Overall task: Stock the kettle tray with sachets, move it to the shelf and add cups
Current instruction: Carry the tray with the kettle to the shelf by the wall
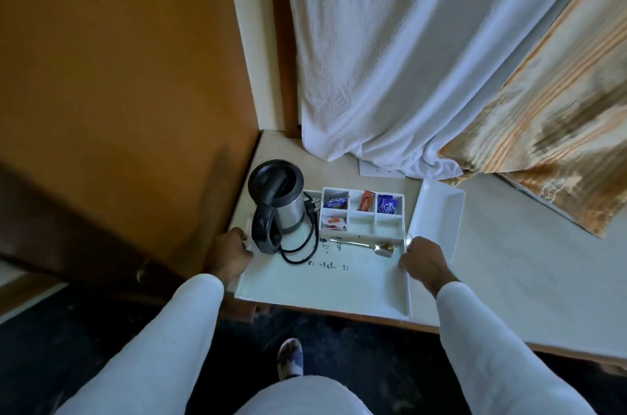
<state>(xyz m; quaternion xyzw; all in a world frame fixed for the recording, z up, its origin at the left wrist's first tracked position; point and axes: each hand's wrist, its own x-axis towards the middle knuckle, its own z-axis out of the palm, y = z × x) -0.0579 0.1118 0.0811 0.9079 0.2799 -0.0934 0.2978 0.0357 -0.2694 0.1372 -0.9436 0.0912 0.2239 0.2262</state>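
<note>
Both hands grip the kettle tray [325, 292] on the surface: left hand [229, 253] at the kettle's side, right hand [422, 260] opposite. The kettle [276, 201] stands at the tray's left, so a lopsided lift could topple it and spill the sachets [365, 201].

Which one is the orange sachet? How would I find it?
Start at the big white tray with the kettle on its left. Beside the kettle sits a white divider box with small compartments. The orange sachet stands in the back row's middle compartment, between two blue ones, the only all-orange packet.
</note>
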